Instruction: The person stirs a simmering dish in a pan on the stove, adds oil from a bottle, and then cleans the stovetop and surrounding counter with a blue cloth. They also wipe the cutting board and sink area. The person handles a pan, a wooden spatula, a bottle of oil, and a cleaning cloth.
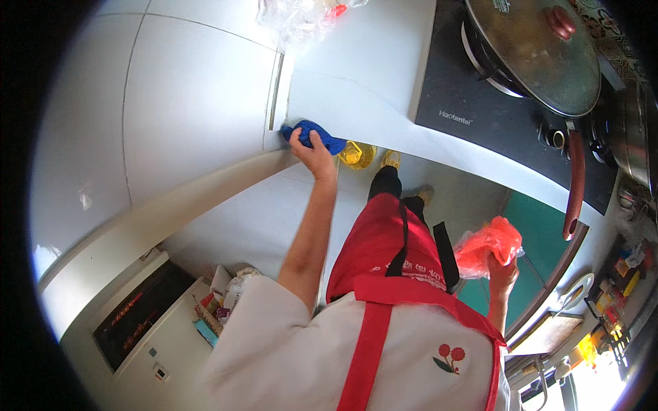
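My left hand [312,154] presses a blue cloth [311,132] onto the front edge of the white countertop [354,97], at its left end beside the tiled wall. In my right hand [503,275] is a bunched red plastic bag [491,244] with clear plastic around it, held off the counter in front of the green cabinet doors. What the bags contain, if anything, cannot be told. Clear plastic bags [303,20] with a small red part lie at the far end of the counter.
A black gas hob [447,97] carries a glass-lidded pan [545,67], its red-brown handle [574,185] jutting over the counter's front. A metal pot [635,133] stands beyond. On the floor below my left hand is a yellow plastic bottle [358,155]. A cutting board [550,331] lies nearer the sink.
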Demonstrator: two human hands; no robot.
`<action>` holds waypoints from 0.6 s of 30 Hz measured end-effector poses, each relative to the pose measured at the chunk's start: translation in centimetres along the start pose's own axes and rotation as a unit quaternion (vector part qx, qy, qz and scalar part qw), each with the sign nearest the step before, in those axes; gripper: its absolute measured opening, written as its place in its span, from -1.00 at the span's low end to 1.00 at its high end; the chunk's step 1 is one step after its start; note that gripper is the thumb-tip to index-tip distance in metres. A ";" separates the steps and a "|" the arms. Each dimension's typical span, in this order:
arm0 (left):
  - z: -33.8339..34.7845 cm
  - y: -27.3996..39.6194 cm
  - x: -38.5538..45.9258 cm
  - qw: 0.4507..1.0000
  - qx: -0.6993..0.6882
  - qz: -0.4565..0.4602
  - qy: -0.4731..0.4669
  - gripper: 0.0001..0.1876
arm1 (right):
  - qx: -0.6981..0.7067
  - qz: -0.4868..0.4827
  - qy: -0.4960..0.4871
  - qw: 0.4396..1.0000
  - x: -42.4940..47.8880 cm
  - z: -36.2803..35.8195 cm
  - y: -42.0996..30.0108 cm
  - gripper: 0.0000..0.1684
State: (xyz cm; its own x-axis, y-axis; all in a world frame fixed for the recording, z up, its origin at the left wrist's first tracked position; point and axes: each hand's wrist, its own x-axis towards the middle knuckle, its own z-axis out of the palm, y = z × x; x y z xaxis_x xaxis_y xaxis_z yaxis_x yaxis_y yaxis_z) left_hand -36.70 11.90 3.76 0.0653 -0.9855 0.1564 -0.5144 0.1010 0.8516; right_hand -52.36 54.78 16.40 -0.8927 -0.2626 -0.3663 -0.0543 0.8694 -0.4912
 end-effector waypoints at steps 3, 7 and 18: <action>2.3 3.5 -6.9 0.990 -0.053 0.040 -0.124 -0.71 | 0.011 -0.023 0.012 1.000 -0.2 -0.2 0.7 -0.50; 4.0 10.5 -18.8 0.812 -0.199 0.176 -0.519 -0.74 | -0.033 -0.047 -0.001 0.998 -0.6 -1.1 1.5 -0.48; 5.2 9.2 6.3 0.875 0.347 0.282 -0.186 -0.62 | -0.038 -0.060 0.086 0.994 -1.8 -0.3 3.2 -0.47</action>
State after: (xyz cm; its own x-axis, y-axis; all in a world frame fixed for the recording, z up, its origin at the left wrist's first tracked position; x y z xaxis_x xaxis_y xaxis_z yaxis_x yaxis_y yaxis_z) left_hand -45.49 5.93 10.00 -0.5827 -0.7945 0.1712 -0.7786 0.6061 0.1625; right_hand -51.08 58.21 15.73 -0.9407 -0.2959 -0.1657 -0.1917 0.8670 -0.4600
